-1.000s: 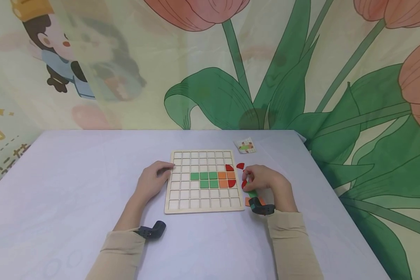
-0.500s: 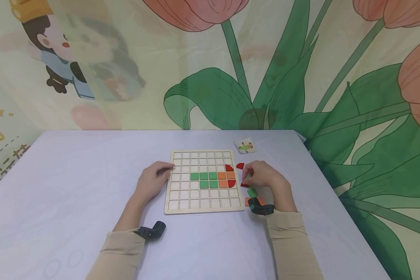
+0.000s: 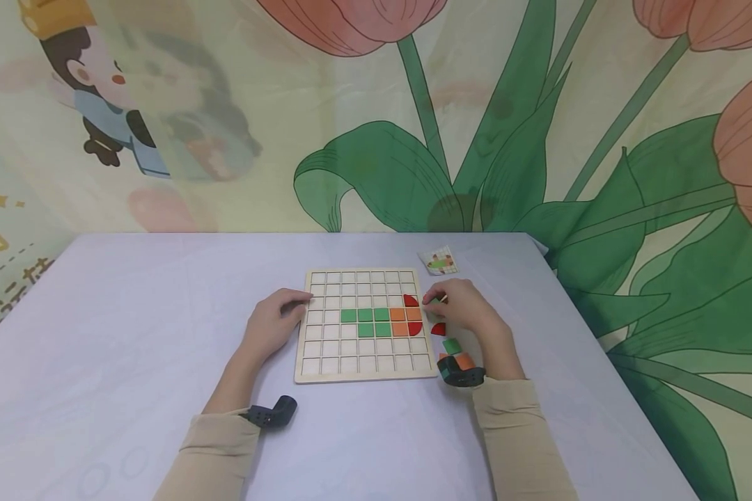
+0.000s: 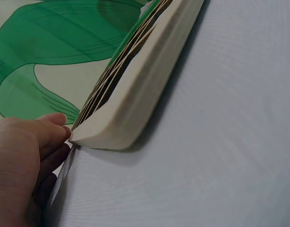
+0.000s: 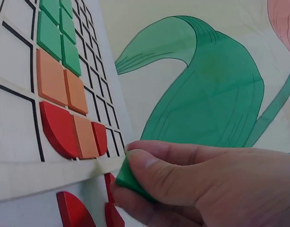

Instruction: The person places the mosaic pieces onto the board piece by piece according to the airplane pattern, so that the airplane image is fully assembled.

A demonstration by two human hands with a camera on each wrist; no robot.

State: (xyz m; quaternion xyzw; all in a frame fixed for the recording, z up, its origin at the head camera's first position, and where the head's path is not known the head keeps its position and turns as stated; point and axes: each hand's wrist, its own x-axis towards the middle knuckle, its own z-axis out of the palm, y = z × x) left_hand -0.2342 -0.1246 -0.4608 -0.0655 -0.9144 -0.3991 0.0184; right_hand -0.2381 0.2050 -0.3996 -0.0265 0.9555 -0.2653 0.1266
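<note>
My right hand pinches a small green tile between thumb and fingers, right at the right rim of a wooden grid board. On the board, green tiles join orange tiles, with a red rounded tile above and another red rounded tile at the lower right. My left hand rests its fingertips against the board's left rim, fingers loosely bent. In the left wrist view, its fingertips meet the board's edge.
Beside the board's right edge lie a loose red tile, a green tile and an orange tile, partly behind the wrist camera. A small pattern card lies beyond the board's far right corner.
My right hand has picked up the green tile from the loose pieces and moved up and left to the board's right rim. A red tile is uncovered. The left hand stays put.
</note>
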